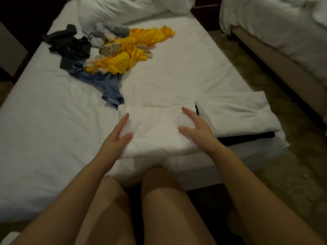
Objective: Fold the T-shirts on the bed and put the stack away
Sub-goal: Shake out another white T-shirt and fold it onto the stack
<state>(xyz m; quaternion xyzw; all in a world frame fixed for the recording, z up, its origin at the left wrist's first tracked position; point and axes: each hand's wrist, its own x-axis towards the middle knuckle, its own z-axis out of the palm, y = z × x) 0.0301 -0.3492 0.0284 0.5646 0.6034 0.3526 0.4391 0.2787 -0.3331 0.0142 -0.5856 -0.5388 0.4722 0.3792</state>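
Folding step looks near its end. Folded white cotton T-shirt [155, 133] lies at the near edge of the white-sheeted bed [44, 121]. Left hand [120, 134] and right hand [193, 125] flank it, fingers straight, touching it, gripping nothing. Just right of it: folded stack [237, 114], white over dark. Beyond it, leftward: tangled pile of yellow, blue and dark garments [113, 55]. Next move, probably: slide both hands under the shirt and lift it level onto the stack.
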